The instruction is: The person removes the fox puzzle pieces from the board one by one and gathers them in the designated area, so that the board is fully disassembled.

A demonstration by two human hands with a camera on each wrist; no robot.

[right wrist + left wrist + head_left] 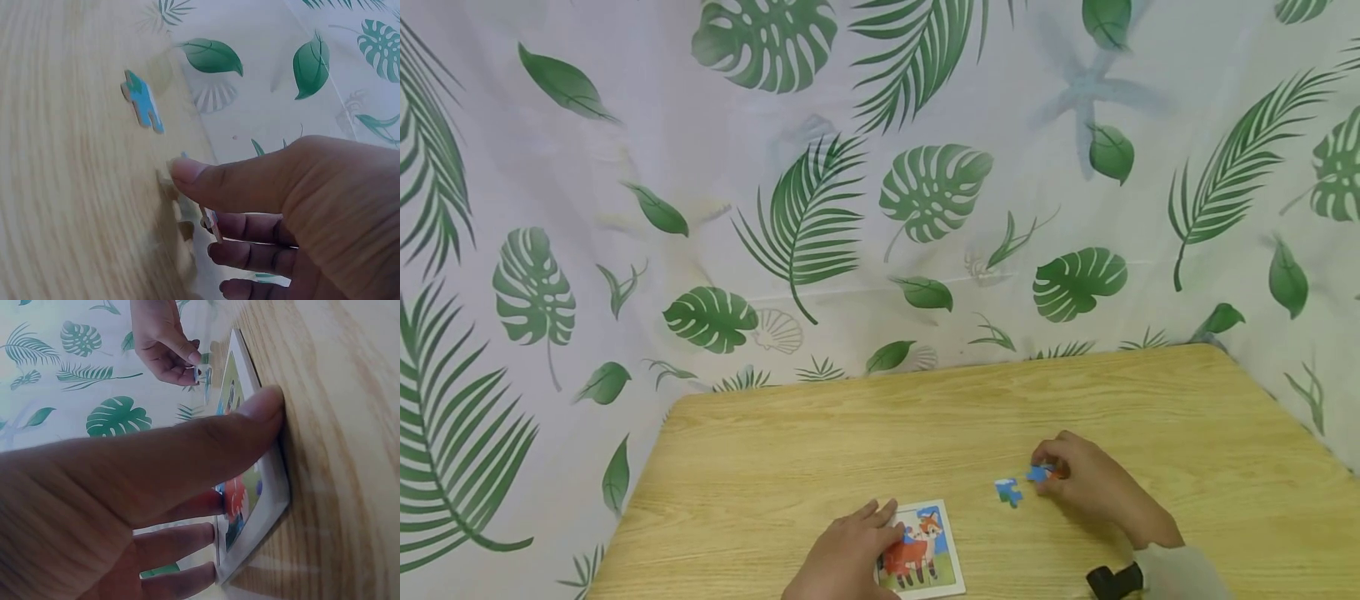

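Observation:
A white-framed jigsaw puzzle [953, 557] with a red, deer-like animal on green and blue lies at the table's near side. My left hand [848, 552] rests over its left part, thumb at the near edge and fingers on the frame and picture, as the left wrist view shows. To the right, my right hand [1086, 477] pinches a blue puzzle piece [1040, 473] between thumb and fingers, close over the table. In the right wrist view the held piece [211, 220] is partly covered by the thumb. A second blue and green piece [1008, 493] lies flat just left of it.
The wooden table [850, 442] reaches back to a white cloth [865, 333] printed with green leaves, which also hangs along both sides. A black band [1112, 581] is around the right wrist, by a pale sleeve [1180, 573].

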